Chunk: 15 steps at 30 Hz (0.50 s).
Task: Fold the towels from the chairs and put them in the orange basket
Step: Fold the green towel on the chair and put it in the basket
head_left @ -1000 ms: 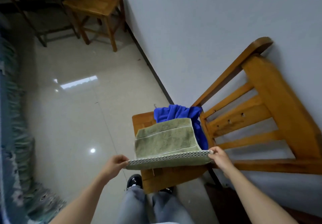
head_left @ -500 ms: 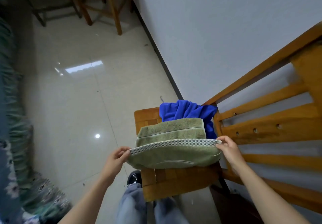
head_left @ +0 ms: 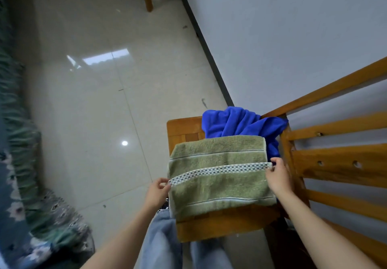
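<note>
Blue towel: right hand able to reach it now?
Probably yes. The blue towel lies bunched on the chair just past the right hand, its top uncovered. But that hand pinches the checkered edge of the green towel, so it must let go first.

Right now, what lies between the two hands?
In the head view, the checkered band of the green towel runs from the left hand to the right hand; each pinches one end.
</note>
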Tool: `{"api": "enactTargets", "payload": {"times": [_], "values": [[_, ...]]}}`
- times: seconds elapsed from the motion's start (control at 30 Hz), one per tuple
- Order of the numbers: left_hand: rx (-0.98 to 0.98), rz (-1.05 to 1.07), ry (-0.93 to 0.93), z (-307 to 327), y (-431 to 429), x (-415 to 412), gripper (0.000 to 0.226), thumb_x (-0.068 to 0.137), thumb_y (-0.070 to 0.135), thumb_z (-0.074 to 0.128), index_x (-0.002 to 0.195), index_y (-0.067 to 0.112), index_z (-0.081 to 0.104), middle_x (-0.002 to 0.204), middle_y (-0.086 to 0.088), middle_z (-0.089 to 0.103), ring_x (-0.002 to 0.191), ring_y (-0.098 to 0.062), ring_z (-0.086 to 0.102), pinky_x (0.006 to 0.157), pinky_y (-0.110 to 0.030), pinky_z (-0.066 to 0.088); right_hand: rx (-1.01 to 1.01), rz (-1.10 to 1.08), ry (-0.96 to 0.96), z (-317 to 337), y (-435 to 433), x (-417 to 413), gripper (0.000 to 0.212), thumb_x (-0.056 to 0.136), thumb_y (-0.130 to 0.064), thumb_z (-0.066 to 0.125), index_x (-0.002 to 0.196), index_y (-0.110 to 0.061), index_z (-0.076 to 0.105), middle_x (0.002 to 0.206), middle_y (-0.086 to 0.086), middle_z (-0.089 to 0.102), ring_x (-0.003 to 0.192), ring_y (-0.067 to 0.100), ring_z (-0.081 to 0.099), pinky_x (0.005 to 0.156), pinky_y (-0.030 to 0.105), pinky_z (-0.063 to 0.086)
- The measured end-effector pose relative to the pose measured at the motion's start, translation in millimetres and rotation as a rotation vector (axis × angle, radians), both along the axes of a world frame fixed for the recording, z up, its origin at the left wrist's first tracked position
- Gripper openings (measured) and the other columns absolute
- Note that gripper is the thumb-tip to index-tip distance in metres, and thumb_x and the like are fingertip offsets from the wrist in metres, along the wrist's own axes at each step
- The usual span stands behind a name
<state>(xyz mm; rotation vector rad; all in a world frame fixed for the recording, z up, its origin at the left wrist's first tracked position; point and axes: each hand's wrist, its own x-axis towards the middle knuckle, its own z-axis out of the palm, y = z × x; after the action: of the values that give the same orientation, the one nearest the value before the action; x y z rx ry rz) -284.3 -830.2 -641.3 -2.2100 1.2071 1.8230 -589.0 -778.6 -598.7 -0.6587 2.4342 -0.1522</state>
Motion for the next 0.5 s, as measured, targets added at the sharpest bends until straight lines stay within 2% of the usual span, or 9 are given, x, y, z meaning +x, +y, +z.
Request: {"api": "enactTargets", "payload": {"times": [0.07, 0.13, 0.17, 0.2, 0.23, 0.27, 0.33, 0.4, 0.5], "values": [[-0.089, -0.008, -0.107, -6, -12, -2, 0.032, 0.096, 0.018, 0.046, 0.125, 0.005, 0.051, 0.123, -0.017, 0.057, 0.102, -0.024, 0.056, 0.075, -0.028, 0.048, 0.038, 0.204, 0.184, 0, -4, 14, 0.043, 0.084, -0.003, 0.056, 0.127, -0.004, 0.05, 0.127, 0.023, 0.048, 0.114, 0.039, 0.044, 0.089, 0.043, 0.04], [-0.159, -0.01, -0.156, -14, -31, -8, 0.036, 0.098, 0.018, 0.042, 0.131, 0.005, 0.046, 0.132, -0.015, 0.052, 0.118, -0.027, 0.051, 0.093, -0.036, 0.044, -0.058, 0.459, 0.291, -2, -19, 34, 0.045, 0.074, 0.0, 0.068, 0.118, -0.001, 0.059, 0.122, 0.026, 0.054, 0.112, 0.042, 0.05, 0.087, 0.047, 0.046], [-0.149, -0.024, -0.154, -18, -41, -12, 0.037, 0.098, 0.019, 0.04, 0.132, 0.004, 0.045, 0.133, -0.015, 0.051, 0.12, -0.028, 0.049, 0.096, -0.037, 0.042, -0.116, 0.578, 0.34, -3, -29, 45, 0.045, 0.069, 0.0, 0.073, 0.112, -0.001, 0.062, 0.12, 0.026, 0.057, 0.111, 0.043, 0.053, 0.086, 0.049, 0.047], [-0.105, -0.025, -0.136, -21, -50, -16, 0.037, 0.099, 0.021, 0.039, 0.131, 0.003, 0.046, 0.131, -0.015, 0.052, 0.119, -0.028, 0.05, 0.095, -0.037, 0.042, -0.136, 0.692, 0.347, -4, -39, 56, 0.045, 0.069, -0.001, 0.073, 0.113, -0.003, 0.062, 0.124, 0.025, 0.056, 0.116, 0.042, 0.052, 0.091, 0.051, 0.045], [-0.036, -0.007, -0.107, -23, -57, -20, 0.037, 0.099, 0.024, 0.038, 0.127, 0.002, 0.048, 0.126, -0.016, 0.054, 0.113, -0.028, 0.052, 0.091, -0.036, 0.043, -0.092, 0.788, 0.303, -6, -49, 66, 0.046, 0.077, -0.006, 0.066, 0.122, -0.006, 0.057, 0.135, 0.022, 0.047, 0.127, 0.038, 0.043, 0.101, 0.05, 0.037], [0.036, 0.022, -0.069, -24, -62, -23, 0.037, 0.099, 0.026, 0.037, 0.121, 0.001, 0.052, 0.118, -0.017, 0.057, 0.104, -0.027, 0.054, 0.084, -0.034, 0.044, -0.032, 0.862, 0.239, -10, -58, 75, 0.049, 0.087, -0.012, 0.056, 0.134, -0.01, 0.045, 0.147, 0.017, 0.033, 0.138, 0.033, 0.028, 0.111, 0.047, 0.025], [0.134, 0.084, -0.003, -20, -64, -29, 0.034, 0.099, 0.029, 0.035, 0.105, 0.002, 0.055, 0.095, -0.014, 0.058, 0.08, -0.021, 0.054, 0.066, -0.027, 0.043, 0.095, 0.952, 0.126, -19, -73, 85, 0.055, 0.095, -0.021, 0.041, 0.146, -0.017, 0.022, 0.157, 0.007, 0.012, 0.145, 0.024, 0.005, 0.116, 0.043, 0.007], [0.164, 0.089, 0.01, -15, -64, -33, 0.035, 0.1, 0.03, 0.034, 0.092, 0.004, 0.055, 0.082, -0.012, 0.056, 0.068, -0.017, 0.05, 0.055, -0.024, 0.039, 0.188, 1.014, 0.094, -31, -83, 90, 0.059, 0.095, -0.023, 0.04, 0.148, -0.021, 0.013, 0.158, 0.004, 0.006, 0.145, 0.023, 0.001, 0.116, 0.046, 0.004], [0.19, 0.105, 0.069, -17, -64, -38, 0.039, 0.097, 0.036, 0.036, 0.077, 0.007, 0.054, 0.075, -0.01, 0.054, 0.066, -0.018, 0.048, 0.058, -0.025, 0.038, 0.277, 1.026, 0.076, -41, -88, 86, 0.064, 0.095, -0.024, 0.042, 0.149, -0.023, 0.008, 0.158, 0.003, 0.006, 0.145, 0.023, 0.003, 0.115, 0.05, 0.003]]}}
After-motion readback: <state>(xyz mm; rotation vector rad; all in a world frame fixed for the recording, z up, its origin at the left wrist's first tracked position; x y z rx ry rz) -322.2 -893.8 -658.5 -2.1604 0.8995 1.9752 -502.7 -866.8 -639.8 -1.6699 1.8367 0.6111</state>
